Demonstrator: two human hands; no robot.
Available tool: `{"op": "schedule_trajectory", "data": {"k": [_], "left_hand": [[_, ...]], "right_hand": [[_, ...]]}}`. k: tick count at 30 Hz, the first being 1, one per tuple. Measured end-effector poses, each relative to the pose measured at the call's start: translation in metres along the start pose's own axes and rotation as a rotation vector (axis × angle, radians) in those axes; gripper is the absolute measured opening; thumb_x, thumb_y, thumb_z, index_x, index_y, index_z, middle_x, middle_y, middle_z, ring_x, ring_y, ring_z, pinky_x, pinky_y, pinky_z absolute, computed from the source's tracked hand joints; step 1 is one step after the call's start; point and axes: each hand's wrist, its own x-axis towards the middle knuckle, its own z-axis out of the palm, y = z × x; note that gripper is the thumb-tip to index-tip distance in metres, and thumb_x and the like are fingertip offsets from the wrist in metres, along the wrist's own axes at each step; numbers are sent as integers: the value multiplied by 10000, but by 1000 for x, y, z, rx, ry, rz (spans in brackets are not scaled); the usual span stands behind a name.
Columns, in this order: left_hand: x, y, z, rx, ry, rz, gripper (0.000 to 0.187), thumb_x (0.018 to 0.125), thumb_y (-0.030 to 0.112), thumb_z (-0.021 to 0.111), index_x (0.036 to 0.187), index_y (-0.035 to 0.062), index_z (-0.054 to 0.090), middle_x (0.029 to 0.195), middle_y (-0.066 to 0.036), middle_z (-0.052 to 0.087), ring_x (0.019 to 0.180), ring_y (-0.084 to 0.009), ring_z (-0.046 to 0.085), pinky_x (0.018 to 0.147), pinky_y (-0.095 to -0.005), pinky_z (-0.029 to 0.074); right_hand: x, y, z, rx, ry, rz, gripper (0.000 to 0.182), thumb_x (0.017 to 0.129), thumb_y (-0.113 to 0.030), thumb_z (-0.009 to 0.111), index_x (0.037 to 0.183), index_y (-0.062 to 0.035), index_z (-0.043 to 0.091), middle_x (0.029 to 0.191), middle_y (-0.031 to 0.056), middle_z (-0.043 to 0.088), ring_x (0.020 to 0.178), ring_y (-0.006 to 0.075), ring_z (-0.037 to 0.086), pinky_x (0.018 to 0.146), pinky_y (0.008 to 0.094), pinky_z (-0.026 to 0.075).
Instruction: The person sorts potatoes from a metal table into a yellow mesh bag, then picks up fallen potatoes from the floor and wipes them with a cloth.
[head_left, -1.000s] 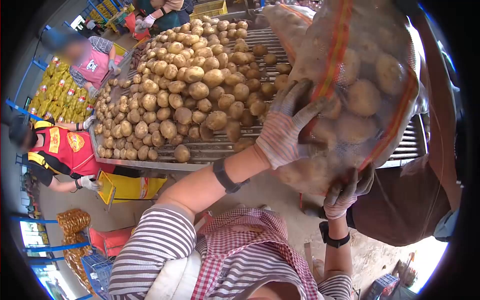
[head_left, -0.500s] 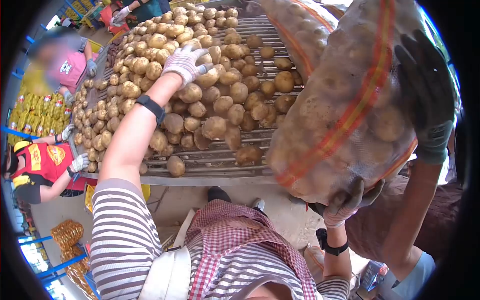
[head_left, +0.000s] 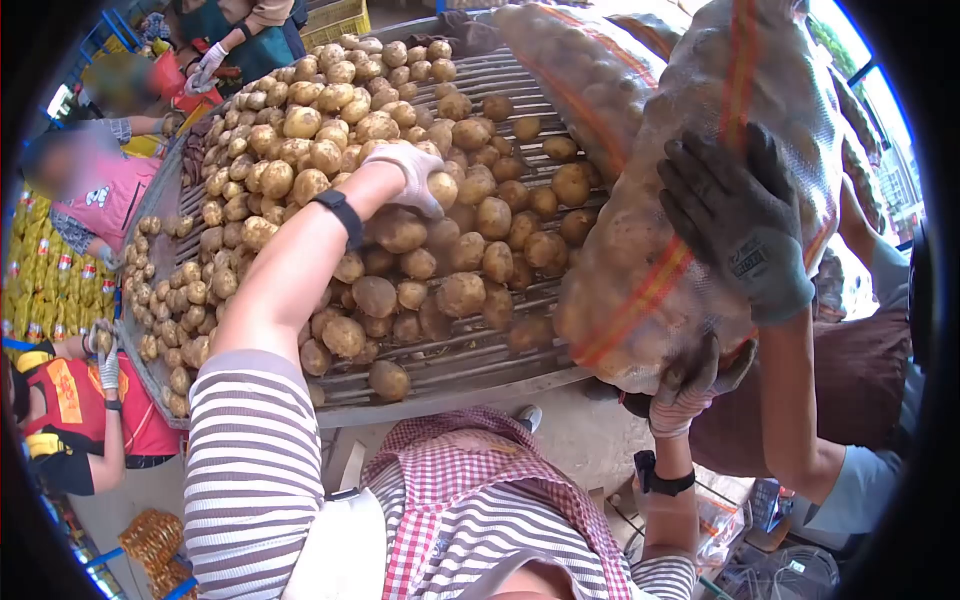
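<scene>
My left hand (head_left: 408,178), in a pale glove, reaches into the heap of potatoes (head_left: 340,135) on the slatted table. Its fingers are curled round a potato (head_left: 443,188), though motion blurs them a little. At the lower right, my right hand (head_left: 684,398), in a glove with dark fingers, grips the bottom end of a large mesh sack (head_left: 640,290). Potatoes fill this white sack, which has red and orange stripes and lies tilted over the table's right side. A co-worker's dark-gloved hand (head_left: 745,225) presses flat against the sack, above my right hand.
A second filled sack (head_left: 575,75) lies behind the first. The table's metal edge (head_left: 450,392) runs before my body. Other people stand along the left side, one in a red apron (head_left: 85,400), one in pink (head_left: 110,195). A yellow crate (head_left: 335,20) is at the back.
My left hand has moved right and slightly down, its spread fingers now curled. The co-worker's hand has shifted left onto the sack's face. The view has turned a little.
</scene>
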Motion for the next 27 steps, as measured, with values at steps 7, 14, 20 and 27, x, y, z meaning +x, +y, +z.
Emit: {"op": "schedule_trajectory", "data": {"k": [7, 14, 20, 27], "left_hand": [[-45, -82, 53, -1326, 379, 205, 874, 761, 501, 871, 1430, 47, 537, 1261, -91, 680, 1149, -186, 638, 996, -333, 525], [-148, -81, 118, -2055, 368, 435, 926, 779, 796, 656, 1233, -8, 591, 935, -149, 705, 870, -270, 716, 788, -405, 622], [-203, -28, 144, -2196, 271, 549, 1001, 718, 797, 705, 1284, -17, 565, 1091, -161, 675, 915, -296, 706, 807, -437, 615], [-250, 29, 178, -2092, 304, 486, 978, 755, 546, 846, 1476, 41, 418, 1356, -109, 548, 1254, -234, 553, 988, -349, 531]], "right_hand": [[-2, -6, 10, -61, 95, 123, 616, 1070, -488, 360, 1455, -26, 495, 1588, 335, 252, 1484, 477, 261, 1203, 548, 244], [3, -8, 17, -61, 135, 167, 646, 1029, -522, 407, 1422, -29, 546, 1591, 322, 272, 1449, 481, 342, 1172, 540, 310], [18, -143, 17, 639, -6, -17, 643, 886, -308, 762, 1402, -36, 490, 1477, 236, 451, 1378, 390, 448, 1116, 457, 401], [30, -301, 46, 1941, -856, 814, 801, 906, -343, 783, 1517, 11, 404, 1472, 151, 508, 1349, 242, 489, 1155, 386, 376]]}}
